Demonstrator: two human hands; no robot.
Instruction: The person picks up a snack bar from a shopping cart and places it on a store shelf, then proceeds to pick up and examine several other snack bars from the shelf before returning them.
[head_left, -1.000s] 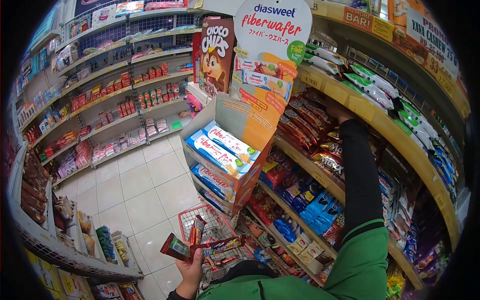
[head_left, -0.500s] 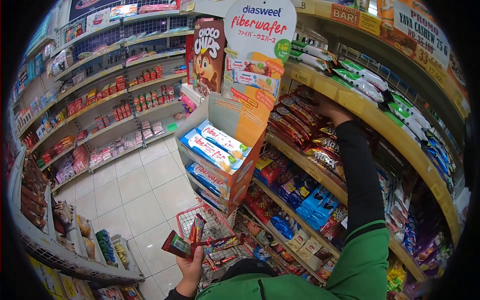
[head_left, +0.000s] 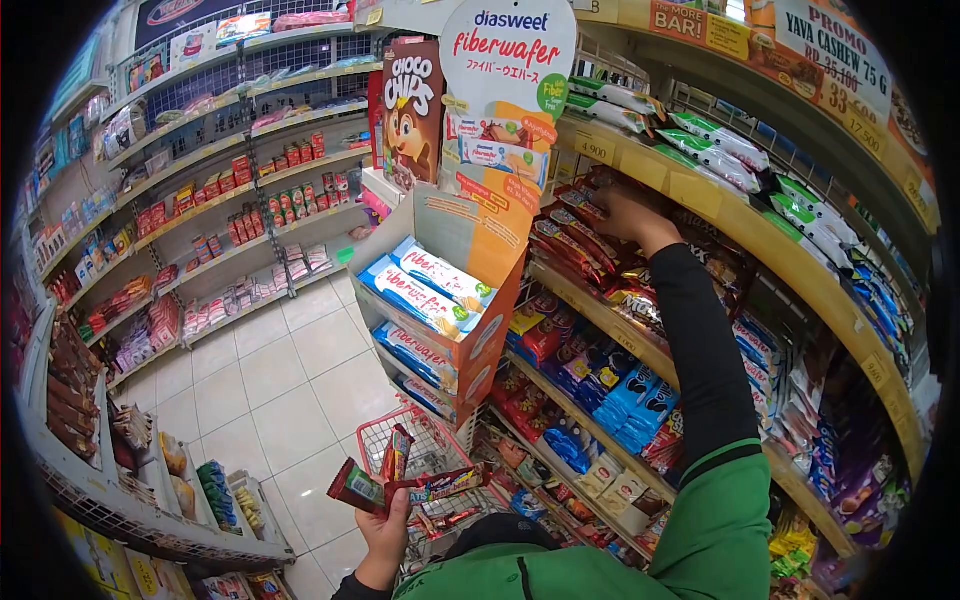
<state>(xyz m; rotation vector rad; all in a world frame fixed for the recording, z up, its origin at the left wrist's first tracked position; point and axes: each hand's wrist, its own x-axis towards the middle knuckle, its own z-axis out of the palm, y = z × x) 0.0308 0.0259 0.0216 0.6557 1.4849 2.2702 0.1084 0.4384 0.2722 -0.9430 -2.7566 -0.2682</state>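
Observation:
Low in front of me, my left hand [head_left: 388,528] is closed around red-and-brown chocolate wafer bars [head_left: 446,484], which fan out past the thumb in different directions. One shows its back label with a green patch. At the shelf on the right, my right hand [head_left: 638,222] reaches in among a row of red-brown wrapped bars [head_left: 575,245]. Its fingers bend down at these bars, and their tips are hidden, so a grip cannot be made out. Brown Maxx packets [head_left: 640,302] lie just below that wrist.
A cardboard fiberwafer display [head_left: 440,290] stands left of the shelf, with a Choco Chips box [head_left: 410,115] behind it. Below is a red wire shopping cart [head_left: 405,425] with packets inside. A yellow-edged shelf [head_left: 700,195] passes above my right arm. Tiled floor [head_left: 255,400] lies left.
My right hand has moved left along the shelf, off the area by the Maxx packets and onto the red-brown bars. My left hand keeps its hold on the wafer bars.

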